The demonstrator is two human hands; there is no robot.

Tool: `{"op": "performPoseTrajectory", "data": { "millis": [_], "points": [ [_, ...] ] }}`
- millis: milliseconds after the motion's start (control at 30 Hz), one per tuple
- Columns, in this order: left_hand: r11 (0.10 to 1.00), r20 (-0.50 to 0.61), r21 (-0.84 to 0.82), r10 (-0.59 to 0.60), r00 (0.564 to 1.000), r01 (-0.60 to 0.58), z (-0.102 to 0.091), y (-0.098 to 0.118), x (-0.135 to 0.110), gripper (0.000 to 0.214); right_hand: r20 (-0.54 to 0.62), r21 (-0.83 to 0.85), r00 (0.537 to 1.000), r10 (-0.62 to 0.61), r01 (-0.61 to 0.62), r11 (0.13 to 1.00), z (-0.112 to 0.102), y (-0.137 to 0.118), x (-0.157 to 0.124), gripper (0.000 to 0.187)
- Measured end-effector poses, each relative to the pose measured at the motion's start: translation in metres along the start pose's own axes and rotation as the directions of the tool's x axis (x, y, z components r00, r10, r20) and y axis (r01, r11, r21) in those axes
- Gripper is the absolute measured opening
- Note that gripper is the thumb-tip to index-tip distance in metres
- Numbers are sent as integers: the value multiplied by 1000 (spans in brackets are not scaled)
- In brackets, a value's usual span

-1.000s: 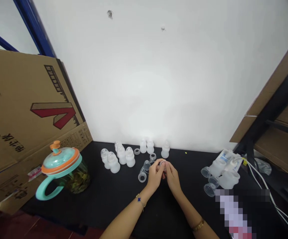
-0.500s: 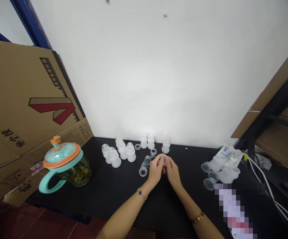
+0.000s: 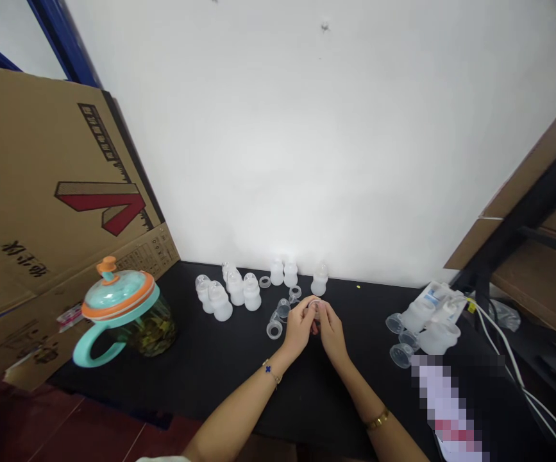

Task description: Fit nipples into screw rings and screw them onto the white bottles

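My left hand [image 3: 299, 326] and my right hand [image 3: 332, 330] meet over the middle of the black table, fingers closed around one small clear part [image 3: 315, 305]. Its rounded rim shows between the thumbs; the fingers cover the rest, and I cannot make out its exact kind. Just left of my left hand lie a clear collar ring [image 3: 274, 330] and a small clear dome-shaped piece [image 3: 283, 308]. Another collar ring [image 3: 295, 292] is beyond the fingers. A white baby bottle [image 3: 320, 280] stands upright behind my hands, close to the wall.
Several capped baby bottles [image 3: 220, 301] cluster at left, with two bottles [image 3: 290, 274] near the wall. A large teal-lidded jug [image 3: 152, 330] stands far left by a cardboard box [image 3: 32, 160]. At right are clear domes [image 3: 401, 355], bottle bodies [image 3: 438, 337] and white cables [image 3: 503, 340].
The view has shifted slightly. Both hands stay together around the small clear part, with only slight finger movement; the things on the table keep their places.
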State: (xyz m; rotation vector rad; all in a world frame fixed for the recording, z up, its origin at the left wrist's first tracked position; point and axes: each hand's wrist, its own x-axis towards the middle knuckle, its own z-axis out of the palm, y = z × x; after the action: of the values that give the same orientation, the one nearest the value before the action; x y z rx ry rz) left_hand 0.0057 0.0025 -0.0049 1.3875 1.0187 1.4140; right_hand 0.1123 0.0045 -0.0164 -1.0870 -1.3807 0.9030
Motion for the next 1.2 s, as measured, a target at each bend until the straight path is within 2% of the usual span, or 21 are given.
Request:
{"op": "performPoseTrajectory", "data": {
  "millis": [567,967,1200],
  "points": [
    [1000,3,-14,2,1000,-2,-1,0,1,48,10,10,1000,10,-10,1000,1,-1,-2,51],
    [997,24,-78,22,999,-20,-1,-2,0,34,-15,-73,999,-34,32,997,-1,1,0,49],
    [998,4,-57,34,999,-34,-1,-3,1,33,-5,-87,1000,-26,26,996,-1,-1,-1,49]
  ]
}}
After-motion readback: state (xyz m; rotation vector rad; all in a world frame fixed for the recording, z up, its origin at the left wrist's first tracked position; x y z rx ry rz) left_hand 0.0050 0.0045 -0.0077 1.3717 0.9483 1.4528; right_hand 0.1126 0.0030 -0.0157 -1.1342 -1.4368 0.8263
